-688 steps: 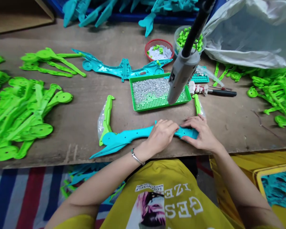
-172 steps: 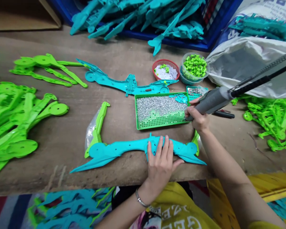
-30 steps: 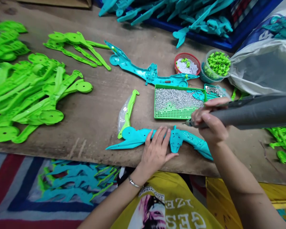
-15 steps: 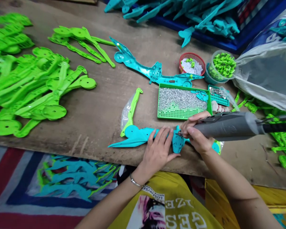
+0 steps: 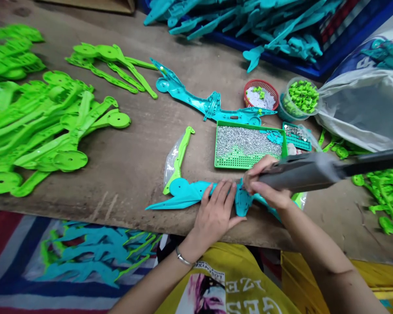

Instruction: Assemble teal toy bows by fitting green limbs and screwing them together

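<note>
A turquoise plastic toy bow (image 5: 186, 195) lies along the table's near edge, with a green arm and clear film at its left end. Across its middle, my left hand (image 5: 214, 211) holds it down, fingers over the body and thumb by the near edge. In my right hand (image 5: 265, 181) is a grey power screwdriver (image 5: 298, 174), tilted, its tip end at the bow's centre block (image 5: 243, 203). My fingers hide the tip, so I cannot tell whether it touches a screw. Just beyond sits a green tray (image 5: 231, 162) of small metal screws.
Another turquoise bow half (image 5: 196, 101) lies behind the tray. Green parts (image 5: 52, 126) are heaped at left. A red basket (image 5: 275, 93), a tub of green pieces (image 5: 303, 98) and an open white bag (image 5: 353, 109) stand at right. A blue crate (image 5: 291, 65) holds turquoise parts.
The screwdriver has swung, its rear end rising slightly in view, and it looks blurred. My left hand still rests on the bow. The whole view has shifted a little.
</note>
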Demonstrator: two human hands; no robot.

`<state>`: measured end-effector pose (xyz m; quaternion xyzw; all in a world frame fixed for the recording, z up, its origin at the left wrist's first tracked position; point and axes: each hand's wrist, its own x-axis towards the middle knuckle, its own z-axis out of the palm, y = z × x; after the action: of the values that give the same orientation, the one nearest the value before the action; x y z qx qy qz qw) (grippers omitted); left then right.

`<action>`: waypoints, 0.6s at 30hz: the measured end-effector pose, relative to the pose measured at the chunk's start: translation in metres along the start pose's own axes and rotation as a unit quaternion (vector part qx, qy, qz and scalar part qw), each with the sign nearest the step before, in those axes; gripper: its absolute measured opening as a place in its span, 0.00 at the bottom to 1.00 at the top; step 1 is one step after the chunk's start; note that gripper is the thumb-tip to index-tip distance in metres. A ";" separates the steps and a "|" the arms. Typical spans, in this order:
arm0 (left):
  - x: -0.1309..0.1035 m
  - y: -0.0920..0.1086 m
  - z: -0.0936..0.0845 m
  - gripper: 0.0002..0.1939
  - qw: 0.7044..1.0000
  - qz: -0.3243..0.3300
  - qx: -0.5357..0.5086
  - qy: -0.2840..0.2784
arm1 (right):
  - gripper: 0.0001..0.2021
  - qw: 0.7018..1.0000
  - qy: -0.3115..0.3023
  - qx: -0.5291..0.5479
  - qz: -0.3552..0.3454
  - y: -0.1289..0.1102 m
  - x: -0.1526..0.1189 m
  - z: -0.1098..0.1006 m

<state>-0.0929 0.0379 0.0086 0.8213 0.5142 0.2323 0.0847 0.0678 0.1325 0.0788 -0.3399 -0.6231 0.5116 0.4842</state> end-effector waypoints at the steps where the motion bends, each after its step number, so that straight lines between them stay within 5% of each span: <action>1: 0.001 0.000 -0.001 0.44 1.000 0.000 0.001 -0.001 | 0.11 0.999 0.021 0.015 -0.032 -0.003 0.005 -0.006; 4: 0.001 0.000 -0.001 0.43 1.000 0.003 0.000 0.007 | 0.10 0.984 0.142 0.024 -0.106 -0.007 0.020 -0.026; 6: 0.001 -0.001 0.000 0.43 1.000 0.005 0.000 0.017 | 0.09 0.977 0.190 0.009 -0.096 -0.002 0.026 -0.038; 18: 0.003 -0.002 0.000 0.40 1.000 0.006 -0.005 0.014 | 0.12 0.976 0.211 -0.046 -0.018 0.031 0.017 -0.051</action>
<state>-0.0937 0.0411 0.0090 0.8208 0.5089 0.2467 0.0802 0.1089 0.1714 0.0538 -0.4509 -0.5360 0.3899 0.5978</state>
